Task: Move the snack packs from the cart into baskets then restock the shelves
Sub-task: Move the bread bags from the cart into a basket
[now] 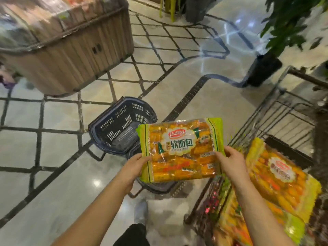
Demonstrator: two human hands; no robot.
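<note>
A snack pack is held flat, face up, over the right side of the dark blue basket. It is a clear bag with green ends. It is full of small orange wrapped breads and has a white label with a red logo in the middle. The left hand grips its bottom left corner, and the right hand grips its right edge. The basket has slotted walls. Right of the basket stands the wire cart. In it, 1 matching pack lies tilted on top, with more blurry packs below.
</note>
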